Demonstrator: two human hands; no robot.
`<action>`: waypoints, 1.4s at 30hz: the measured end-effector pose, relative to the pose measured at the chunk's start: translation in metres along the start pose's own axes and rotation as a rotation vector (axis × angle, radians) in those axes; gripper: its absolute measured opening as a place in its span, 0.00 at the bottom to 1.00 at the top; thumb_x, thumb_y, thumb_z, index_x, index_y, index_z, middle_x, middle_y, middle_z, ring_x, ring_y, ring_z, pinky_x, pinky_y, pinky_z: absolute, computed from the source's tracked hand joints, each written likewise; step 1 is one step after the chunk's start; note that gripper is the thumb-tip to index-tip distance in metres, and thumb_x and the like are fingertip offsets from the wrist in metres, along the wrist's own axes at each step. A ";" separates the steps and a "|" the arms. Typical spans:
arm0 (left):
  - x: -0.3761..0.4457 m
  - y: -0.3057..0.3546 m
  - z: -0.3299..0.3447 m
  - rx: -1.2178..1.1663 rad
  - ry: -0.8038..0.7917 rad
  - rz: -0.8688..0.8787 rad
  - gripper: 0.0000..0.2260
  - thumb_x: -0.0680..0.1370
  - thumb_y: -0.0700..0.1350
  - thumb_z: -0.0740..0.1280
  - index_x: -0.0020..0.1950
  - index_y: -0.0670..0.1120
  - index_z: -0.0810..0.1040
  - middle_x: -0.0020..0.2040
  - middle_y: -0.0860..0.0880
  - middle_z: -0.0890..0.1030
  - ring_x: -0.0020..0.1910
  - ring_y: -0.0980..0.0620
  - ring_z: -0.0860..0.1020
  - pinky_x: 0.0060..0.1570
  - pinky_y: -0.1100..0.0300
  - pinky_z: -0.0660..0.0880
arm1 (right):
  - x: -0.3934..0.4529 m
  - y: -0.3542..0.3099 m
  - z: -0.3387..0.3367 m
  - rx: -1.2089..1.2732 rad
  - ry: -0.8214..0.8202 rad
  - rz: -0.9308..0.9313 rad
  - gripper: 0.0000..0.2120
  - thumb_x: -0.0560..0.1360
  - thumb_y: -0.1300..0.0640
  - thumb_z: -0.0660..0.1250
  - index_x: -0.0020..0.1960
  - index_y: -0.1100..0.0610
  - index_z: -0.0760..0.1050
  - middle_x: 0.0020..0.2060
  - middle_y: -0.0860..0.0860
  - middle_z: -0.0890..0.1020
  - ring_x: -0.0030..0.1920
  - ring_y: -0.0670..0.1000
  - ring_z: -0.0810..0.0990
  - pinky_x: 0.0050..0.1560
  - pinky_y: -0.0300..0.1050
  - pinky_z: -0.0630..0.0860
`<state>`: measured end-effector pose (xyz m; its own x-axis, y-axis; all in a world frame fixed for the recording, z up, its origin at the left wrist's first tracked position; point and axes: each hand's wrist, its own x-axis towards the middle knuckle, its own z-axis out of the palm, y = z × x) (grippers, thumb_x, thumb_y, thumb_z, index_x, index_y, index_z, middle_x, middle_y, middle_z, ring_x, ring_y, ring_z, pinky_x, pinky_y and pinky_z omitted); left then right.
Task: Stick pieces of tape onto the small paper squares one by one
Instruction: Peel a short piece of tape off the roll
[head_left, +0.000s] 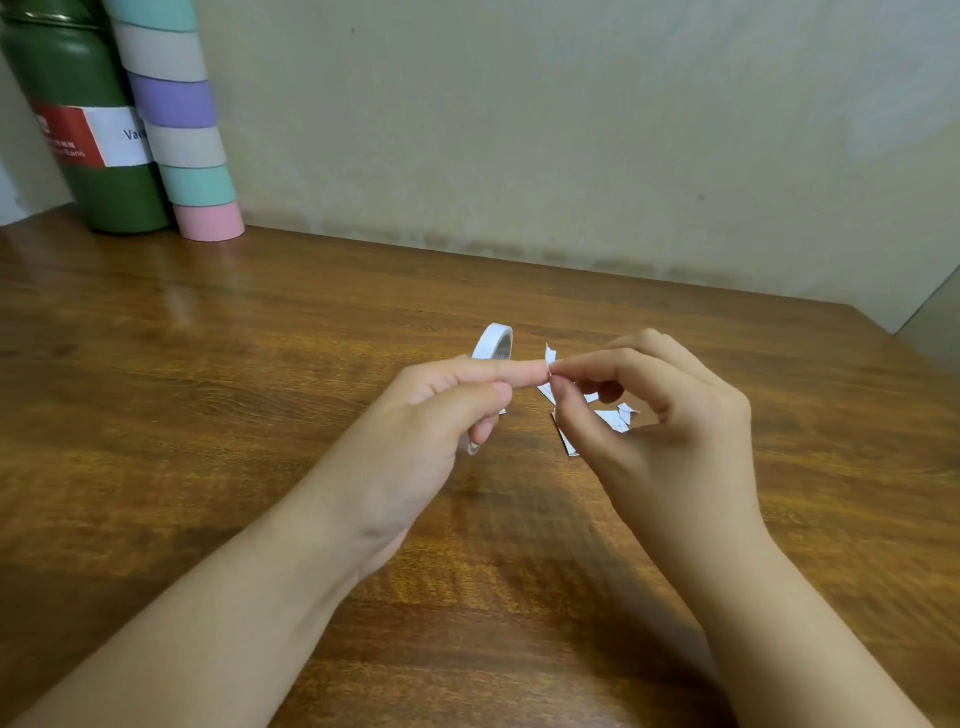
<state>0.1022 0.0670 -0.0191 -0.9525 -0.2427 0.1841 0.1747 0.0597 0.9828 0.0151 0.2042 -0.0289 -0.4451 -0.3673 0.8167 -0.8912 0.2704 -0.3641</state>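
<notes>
my left hand (441, 410) holds the white tape roll (493, 343) above the wooden table (208, 364), fingers curled round it with the index finger stretched out toward my right. my right hand (660, 410) pinches a small piece of tape (550, 356) between thumb and index fingertip, right at the tip of that left finger. the small paper squares (613, 418) lie on the table under my right hand, partly hidden. far left by the wall stand a green bottle (88, 130) and a stack of pastel tape rolls (182, 124).

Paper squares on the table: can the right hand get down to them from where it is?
Probably yes. The right hand hovers directly over the paper squares, nothing between, but it pinches a tape piece already.
</notes>
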 end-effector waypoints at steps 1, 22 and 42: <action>0.000 0.001 0.000 -0.007 -0.005 0.004 0.15 0.71 0.47 0.60 0.48 0.59 0.84 0.30 0.53 0.67 0.37 0.55 0.66 0.52 0.57 0.64 | 0.000 0.000 0.000 0.013 0.000 0.007 0.02 0.70 0.61 0.72 0.41 0.56 0.82 0.34 0.47 0.78 0.36 0.47 0.75 0.39 0.34 0.69; 0.000 0.004 -0.002 -0.096 -0.049 0.044 0.15 0.71 0.44 0.60 0.47 0.53 0.86 0.33 0.49 0.66 0.36 0.53 0.63 0.43 0.60 0.62 | 0.004 -0.003 -0.004 0.173 -0.027 0.105 0.03 0.70 0.61 0.71 0.41 0.54 0.81 0.36 0.42 0.79 0.37 0.44 0.75 0.41 0.32 0.70; -0.001 0.001 0.001 0.070 -0.006 -0.008 0.15 0.71 0.49 0.60 0.50 0.62 0.83 0.30 0.58 0.67 0.40 0.55 0.68 0.60 0.57 0.66 | 0.001 0.004 -0.002 -0.286 0.048 -0.281 0.07 0.75 0.60 0.68 0.41 0.61 0.82 0.34 0.53 0.79 0.34 0.55 0.75 0.36 0.50 0.70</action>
<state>0.1032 0.0683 -0.0183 -0.9554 -0.2375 0.1757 0.1491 0.1259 0.9808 0.0110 0.2063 -0.0285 -0.1773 -0.4221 0.8891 -0.9142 0.4051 0.0100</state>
